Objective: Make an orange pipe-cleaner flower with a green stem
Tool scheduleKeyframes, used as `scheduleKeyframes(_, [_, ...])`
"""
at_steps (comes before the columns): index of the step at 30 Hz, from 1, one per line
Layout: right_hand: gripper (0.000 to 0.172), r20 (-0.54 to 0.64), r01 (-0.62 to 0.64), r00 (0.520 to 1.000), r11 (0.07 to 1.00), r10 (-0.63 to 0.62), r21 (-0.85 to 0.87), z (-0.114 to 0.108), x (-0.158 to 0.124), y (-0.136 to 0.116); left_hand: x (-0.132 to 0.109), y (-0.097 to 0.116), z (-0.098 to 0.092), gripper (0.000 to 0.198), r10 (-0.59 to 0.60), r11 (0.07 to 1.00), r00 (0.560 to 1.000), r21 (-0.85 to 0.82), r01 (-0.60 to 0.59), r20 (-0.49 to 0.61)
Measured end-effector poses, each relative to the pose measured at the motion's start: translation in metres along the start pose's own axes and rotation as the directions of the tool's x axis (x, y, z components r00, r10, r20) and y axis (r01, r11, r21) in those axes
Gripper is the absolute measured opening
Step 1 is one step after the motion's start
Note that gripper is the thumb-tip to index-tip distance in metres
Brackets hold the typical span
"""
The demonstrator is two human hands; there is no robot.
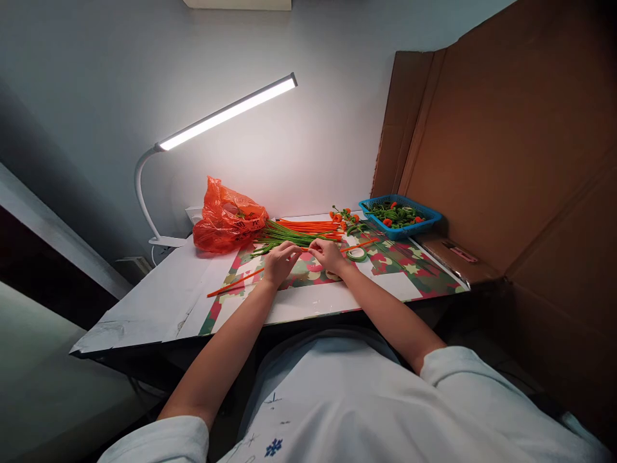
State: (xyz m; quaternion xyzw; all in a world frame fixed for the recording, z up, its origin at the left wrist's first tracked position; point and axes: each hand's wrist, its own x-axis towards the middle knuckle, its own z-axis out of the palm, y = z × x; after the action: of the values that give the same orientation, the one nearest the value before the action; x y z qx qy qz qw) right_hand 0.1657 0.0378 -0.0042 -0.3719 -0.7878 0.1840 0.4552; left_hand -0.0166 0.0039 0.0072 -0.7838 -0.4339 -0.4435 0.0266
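Both my hands meet over the middle of the table, fingertips close together. A long, thin orange pipe cleaner (pixel 236 283) runs through them, one end sticking out to the lower left and the other to the right. My left hand (pixel 283 262) pinches it near the middle. Just beside it, my right hand (pixel 328 255) is closed on the same strip. Behind the fingers lie a bundle of green stems (pixel 292 235) and a pile of orange pipe cleaners (pixel 311 226). A roll of pale green tape (pixel 357 254) rests right of my right hand.
An orange plastic bag (pixel 226 218) stands at the back left, under a lit desk lamp (pixel 226 114). Small orange flowers (pixel 340 217) lie near a blue basket (pixel 424 223) of green and orange pieces. Cardboard (pixel 506 128) walls the right side; a cutter (pixel 460 252) lies there.
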Motion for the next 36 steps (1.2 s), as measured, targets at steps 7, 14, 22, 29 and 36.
scheduleKeyframes(7, [0.026, 0.030, -0.012, 0.999, 0.996, 0.009, 0.091, -0.001, 0.000, -0.001, -0.001, 0.000, 0.001, 0.022, 0.073, 0.989, 0.997, 0.124, -0.074, 0.013])
scheduleKeyframes(14, [0.031, 0.061, -0.012, 0.998, 0.990, 0.004, 0.138, 0.000, 0.001, 0.003, -0.001, -0.005, 0.002, 0.022, 0.119, 0.979, 0.993, 0.164, -0.122, 0.025])
scheduleKeyframes(22, [0.032, 0.088, -0.013, 0.996, 0.995, 0.005, 0.097, 0.000, 0.001, 0.004, 0.000, 0.001, 0.004, 0.021, 0.053, 0.981, 0.998, 0.184, -0.057, 0.024])
scheduleKeyframes(29, [0.015, 0.074, 0.025, 0.997, 0.999, -0.022, -0.034, -0.003, 0.001, 0.002, 0.001, 0.003, 0.007, 0.018, -0.064, 0.988, 0.996, 0.141, 0.056, 0.055])
scheduleKeyframes(36, [0.010, 0.050, 0.081, 0.996, 0.992, -0.077, -0.096, -0.005, 0.001, -0.006, 0.005, -0.010, 0.004, 0.013, -0.113, 0.991, 0.978, -0.047, 0.123, 0.175])
